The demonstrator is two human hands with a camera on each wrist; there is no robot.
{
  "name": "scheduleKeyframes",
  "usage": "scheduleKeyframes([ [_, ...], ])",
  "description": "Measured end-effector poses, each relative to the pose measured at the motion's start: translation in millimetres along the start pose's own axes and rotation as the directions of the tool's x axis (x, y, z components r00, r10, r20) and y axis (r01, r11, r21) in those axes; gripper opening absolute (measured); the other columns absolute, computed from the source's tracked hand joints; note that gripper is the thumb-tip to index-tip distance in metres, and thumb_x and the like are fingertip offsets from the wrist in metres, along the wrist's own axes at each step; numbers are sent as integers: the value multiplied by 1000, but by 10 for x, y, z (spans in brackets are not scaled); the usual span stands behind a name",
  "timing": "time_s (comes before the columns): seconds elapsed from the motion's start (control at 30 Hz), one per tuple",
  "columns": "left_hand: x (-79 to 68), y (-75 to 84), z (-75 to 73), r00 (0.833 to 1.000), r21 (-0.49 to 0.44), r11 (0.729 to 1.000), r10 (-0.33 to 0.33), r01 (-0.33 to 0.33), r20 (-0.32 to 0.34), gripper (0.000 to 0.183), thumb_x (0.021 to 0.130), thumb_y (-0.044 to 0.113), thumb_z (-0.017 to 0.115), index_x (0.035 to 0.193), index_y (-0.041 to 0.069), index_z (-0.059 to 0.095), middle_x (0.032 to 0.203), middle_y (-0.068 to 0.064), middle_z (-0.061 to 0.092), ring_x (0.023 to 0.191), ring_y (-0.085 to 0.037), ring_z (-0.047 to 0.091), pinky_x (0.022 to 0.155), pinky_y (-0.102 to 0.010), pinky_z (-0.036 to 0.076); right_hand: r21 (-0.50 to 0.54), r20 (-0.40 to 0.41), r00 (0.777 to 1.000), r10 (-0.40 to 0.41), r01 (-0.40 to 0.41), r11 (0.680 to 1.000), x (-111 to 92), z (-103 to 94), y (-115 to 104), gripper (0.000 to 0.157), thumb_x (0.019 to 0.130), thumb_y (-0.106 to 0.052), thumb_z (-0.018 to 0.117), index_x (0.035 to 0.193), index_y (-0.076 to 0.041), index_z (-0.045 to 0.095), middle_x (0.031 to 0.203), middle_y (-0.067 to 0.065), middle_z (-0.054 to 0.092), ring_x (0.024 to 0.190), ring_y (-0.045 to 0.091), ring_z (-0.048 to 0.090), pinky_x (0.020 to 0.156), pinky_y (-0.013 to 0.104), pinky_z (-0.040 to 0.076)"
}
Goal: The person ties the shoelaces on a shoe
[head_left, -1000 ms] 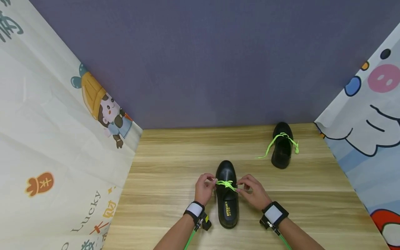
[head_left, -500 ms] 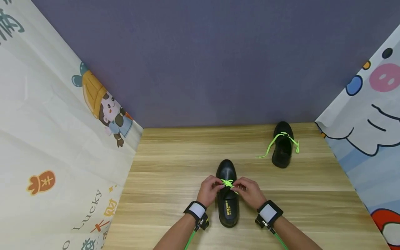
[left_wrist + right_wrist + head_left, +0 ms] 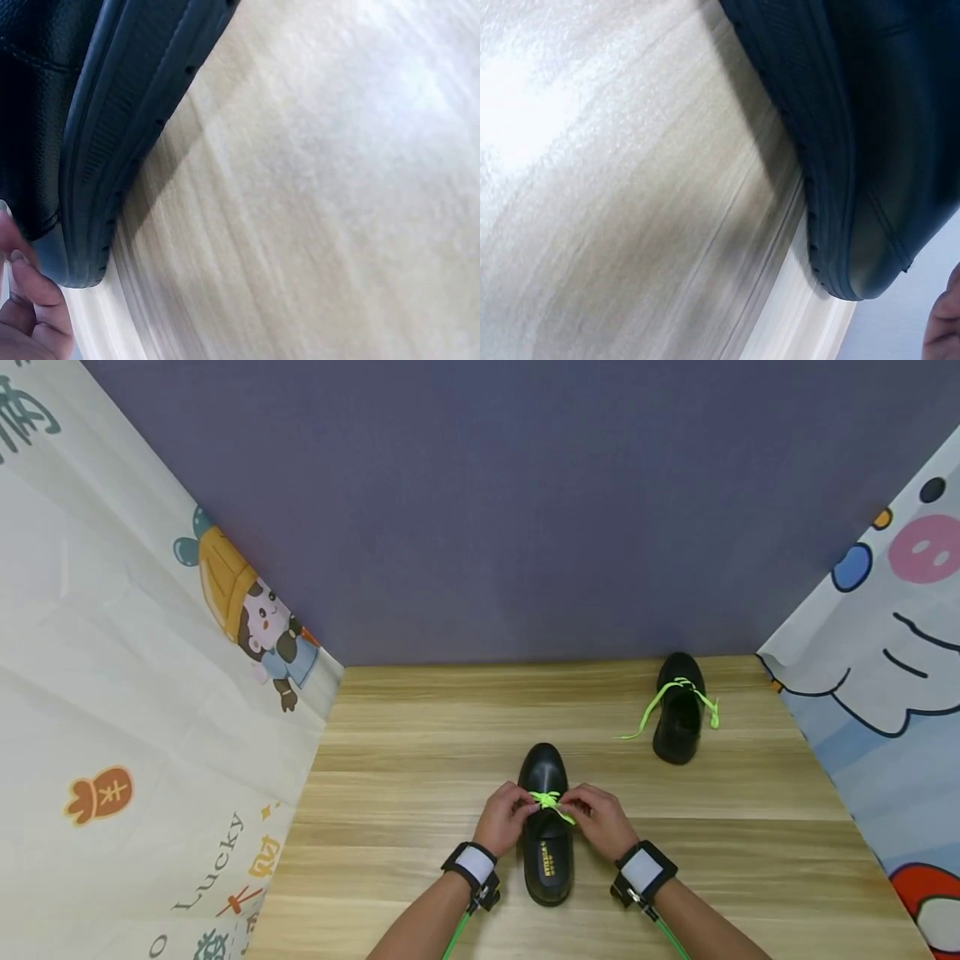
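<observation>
A black leather shoe [image 3: 542, 768] stands on the wooden surface, toe pointing away. A bright green shoelace [image 3: 549, 798] is bunched in a bow-like tangle over its tongue. From the left my left hand [image 3: 502, 820] pinches the lace between thumb and fingers beside the knot. My right hand [image 3: 600, 821] pinches it from the right, and a short lace end slants out under those fingertips. In the left wrist view the shoe's sole [image 3: 124, 120] fills the upper left, with curled fingertips below. The right wrist view shows the shoe's other side [image 3: 885, 150]; most of that hand is outside the frame.
A second black shoe [image 3: 677, 739] stands at the back right, its green lace [image 3: 649, 710] hanging loose to both sides. Behind the wooden surface [image 3: 420, 735] rises a purple-grey panel [image 3: 525, 527]. Printed curtains hang on the left [image 3: 135, 693] and right [image 3: 877, 693].
Both hands have moved inward from the shoe's sides to the knot, bringing the lace loops closer together. Over the last half second they have barely moved. The second shoe is unchanged.
</observation>
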State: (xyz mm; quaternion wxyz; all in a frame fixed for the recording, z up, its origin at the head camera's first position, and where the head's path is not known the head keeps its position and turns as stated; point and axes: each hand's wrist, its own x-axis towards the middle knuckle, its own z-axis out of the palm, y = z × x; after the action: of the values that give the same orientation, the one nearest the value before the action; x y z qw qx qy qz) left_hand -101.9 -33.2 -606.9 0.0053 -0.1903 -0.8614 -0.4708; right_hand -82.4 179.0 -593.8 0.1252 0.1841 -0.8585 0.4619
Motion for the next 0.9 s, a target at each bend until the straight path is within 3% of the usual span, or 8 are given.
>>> scheduleKeyframes([
  [0.37,-106,-97,-48,999,21,999,-36,36,-17,10,93,12,71,85,10,65,83,3,55,70,-4,51,63,-20,46,-23,-42,999,25,-26,999,4,-82,50,19,81,2,79,88,-14,71,83,-10,64,69,2,51,58,22,44],
  [0.57,-136,-157,-64,1000,23,1000,-13,14,-20,7,94,12,70,88,10,67,85,2,56,72,-4,53,65,-21,48,-9,-63,998,21,-21,1000,-10,-98,94,19,81,3,80,93,-6,69,85,-7,60,72,2,51,59,20,45],
  [0.67,-115,-163,-78,999,11,1000,7,-6,-49,6,96,11,67,92,7,66,88,-1,57,73,-8,56,66,-23,50,7,-87,996,-19,20,1000,-17,-103,83,24,79,5,81,95,-3,66,85,-4,55,71,5,48,58,19,42],
  [0.8,-50,-134,-106,997,7,1000,13,-13,-72,7,98,9,63,103,6,67,97,-4,60,79,-12,59,71,-26,52,-9,-41,994,-103,103,995,-27,-95,25,26,77,2,83,93,-9,65,87,-2,57,71,9,50,60,21,44],
  [0.9,12,-90,-118,1000,-4,1000,18,-19,-23,16,98,9,63,112,5,71,103,-6,61,84,-14,60,74,-27,52,-36,17,994,-109,110,993,-44,-65,-4,26,77,-4,85,95,-11,67,90,-2,59,73,8,53,61,22,47],
])
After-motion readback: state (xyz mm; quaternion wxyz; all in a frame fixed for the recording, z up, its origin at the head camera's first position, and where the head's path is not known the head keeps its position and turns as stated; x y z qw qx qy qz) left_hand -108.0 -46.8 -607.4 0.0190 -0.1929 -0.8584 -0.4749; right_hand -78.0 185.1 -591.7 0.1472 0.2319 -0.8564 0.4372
